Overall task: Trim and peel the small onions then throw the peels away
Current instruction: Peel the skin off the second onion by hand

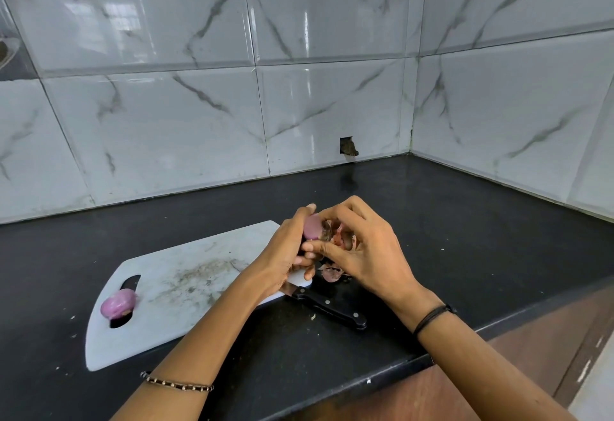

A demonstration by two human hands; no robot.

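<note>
My left hand grips a small purple onion above the right end of a white cutting board. My right hand pinches loose reddish peel at the onion's side. Several peel scraps lie on the black counter just below my hands. A second small onion, peeled and purple, rests by the board's handle slot at the left. A black-handled knife lies partly on the board's right corner, its blade mostly hidden under my left hand.
The black counter runs into a corner of white marble-patterned tiles. A small hole shows in the tile near the counter. The counter's front edge drops to a brown floor at the lower right.
</note>
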